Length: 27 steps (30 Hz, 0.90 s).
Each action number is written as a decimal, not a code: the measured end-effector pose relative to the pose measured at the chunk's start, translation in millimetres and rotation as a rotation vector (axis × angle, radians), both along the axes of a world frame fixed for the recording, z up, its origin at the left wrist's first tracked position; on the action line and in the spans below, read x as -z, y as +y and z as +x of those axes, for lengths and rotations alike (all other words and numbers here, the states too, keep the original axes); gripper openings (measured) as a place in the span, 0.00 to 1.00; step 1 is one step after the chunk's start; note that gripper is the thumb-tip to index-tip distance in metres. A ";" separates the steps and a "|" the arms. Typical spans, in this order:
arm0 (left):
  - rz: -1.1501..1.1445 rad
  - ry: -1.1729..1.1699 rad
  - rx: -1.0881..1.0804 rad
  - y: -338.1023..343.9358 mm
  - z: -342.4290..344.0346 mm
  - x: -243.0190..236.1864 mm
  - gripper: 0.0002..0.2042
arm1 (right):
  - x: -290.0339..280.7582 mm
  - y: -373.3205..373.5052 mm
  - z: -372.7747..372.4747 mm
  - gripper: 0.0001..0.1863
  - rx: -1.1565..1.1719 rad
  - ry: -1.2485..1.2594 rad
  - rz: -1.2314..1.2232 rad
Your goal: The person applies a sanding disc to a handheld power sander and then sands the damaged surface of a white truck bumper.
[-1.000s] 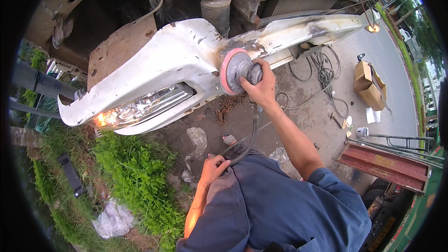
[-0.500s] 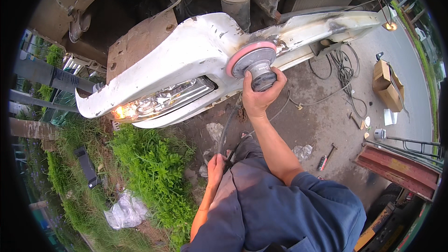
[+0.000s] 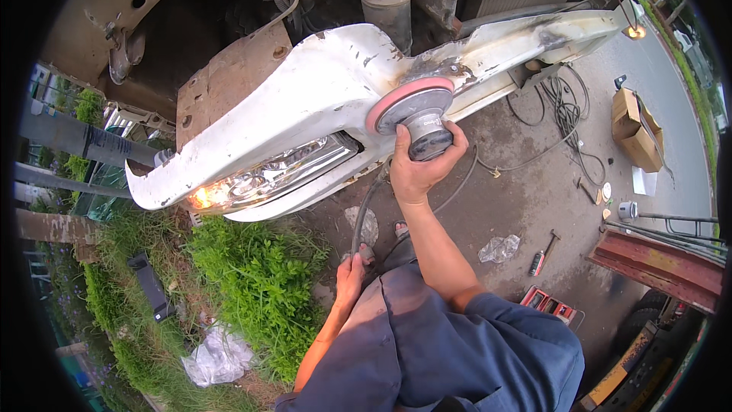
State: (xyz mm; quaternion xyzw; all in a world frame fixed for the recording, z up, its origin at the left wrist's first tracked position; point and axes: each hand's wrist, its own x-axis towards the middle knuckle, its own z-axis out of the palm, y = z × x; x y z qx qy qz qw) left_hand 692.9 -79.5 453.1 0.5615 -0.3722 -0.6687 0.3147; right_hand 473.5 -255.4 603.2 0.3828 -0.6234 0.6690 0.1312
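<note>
My right hand [image 3: 423, 168] is closed round the grey body of a round sander [image 3: 427, 130], which has a pink-rimmed pad pressed on the worn, chipped part of a white vehicle bumper [image 3: 259, 107]. Below the sander, a lit headlight [image 3: 271, 172] sits in the bumper's opening. My left hand [image 3: 351, 275] grips a dark hose [image 3: 364, 214] low by my body; the hose runs up toward the sander and disappears behind my right hand.
The vehicle's exposed underside [image 3: 389, 15] spans the top. Coiled cables [image 3: 568, 111], a cardboard box [image 3: 637, 130], a hammer, spray can [image 3: 536, 263] and red toolbox [image 3: 547, 305] lie rightward, beside a rusty steel beam [image 3: 656, 263]. Grass [image 3: 252, 290] and plastic sheeting [image 3: 217, 355] are at lower left.
The sander has turned and shifted along the bumper, with my right wrist swinging more upright. My left hand is higher, still on the hose. The view has shifted slightly; the toolbox now shows.
</note>
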 end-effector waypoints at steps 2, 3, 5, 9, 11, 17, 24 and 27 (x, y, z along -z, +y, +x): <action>-0.026 -0.019 0.031 -10.0 19.7 -6.1 0.19 | 6.0 -1.8 0.2 0.39 0.072 -0.169 -0.005; -0.043 -0.033 0.045 -15.6 31.2 -8.8 0.19 | 8.7 -4.3 2.5 0.39 0.087 -0.174 -0.014; -0.050 -0.004 0.068 -16.4 43.1 -10.6 0.19 | 4.2 -4.0 8.8 0.38 0.144 -0.280 0.053; -0.052 0.019 0.085 -14.3 57.1 -15.3 0.19 | -10.4 0.3 28.6 0.38 0.136 -0.137 0.007; -0.078 -0.025 0.158 -20.0 64.2 -17.9 0.21 | -10.5 -0.5 25.7 0.38 0.205 -0.153 0.037; -0.015 0.018 0.232 -27.7 66.3 -17.2 0.22 | -13.4 0.0 29.8 0.39 0.196 -0.111 -0.014; -0.061 0.060 0.322 -35.5 60.3 -23.2 0.22 | -23.1 -3.0 27.6 0.39 0.245 -0.126 -0.041; -0.075 0.075 0.337 -42.1 59.5 -26.3 0.22 | -21.7 -1.6 26.3 0.39 0.244 -0.120 -0.057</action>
